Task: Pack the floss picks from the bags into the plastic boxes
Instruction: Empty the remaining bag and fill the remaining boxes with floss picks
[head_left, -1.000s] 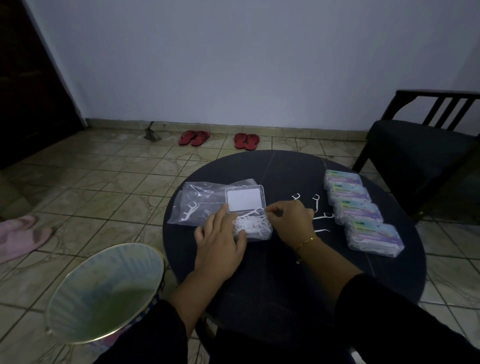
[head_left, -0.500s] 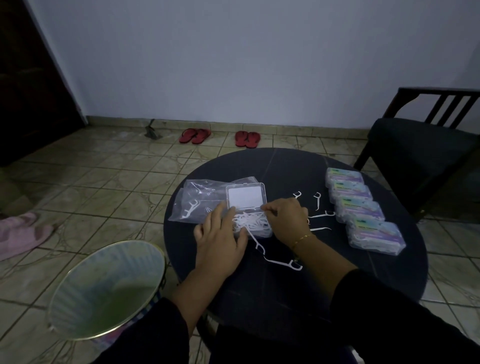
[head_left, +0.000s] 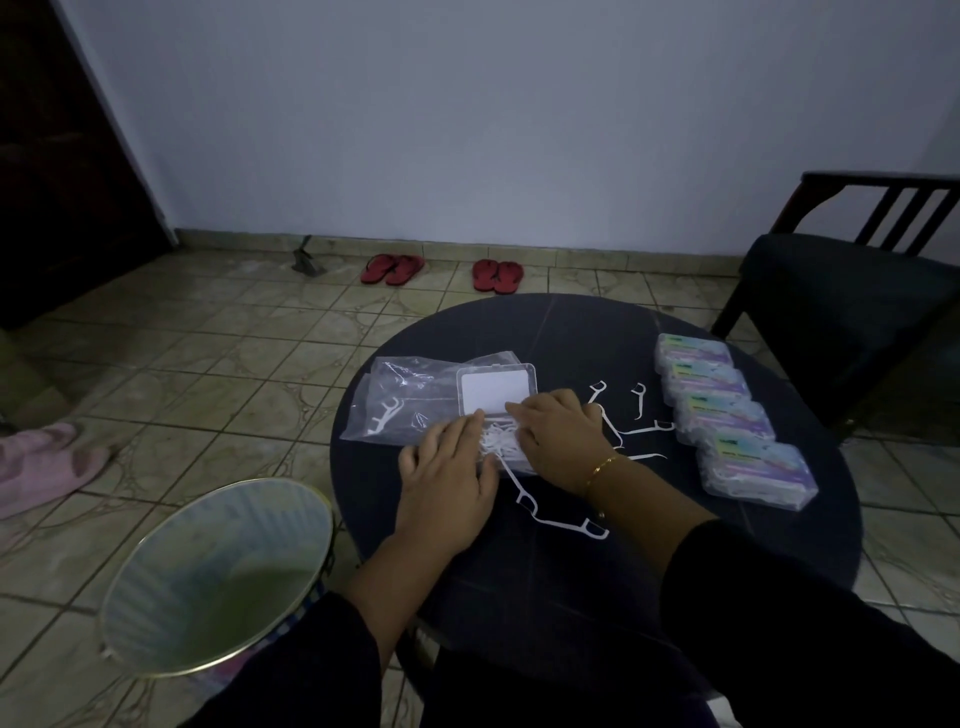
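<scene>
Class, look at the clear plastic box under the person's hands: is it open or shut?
Open. The clear plastic box has its lid swung back flat, and white floss picks lie exposed in its base.

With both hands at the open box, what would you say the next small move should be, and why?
Probably the right hand should gather the two loose picks lying on the table just in front of the open box and tuck them in, while the left hand steadies the pile. The lid stands open, and picks lie outside it.
</scene>
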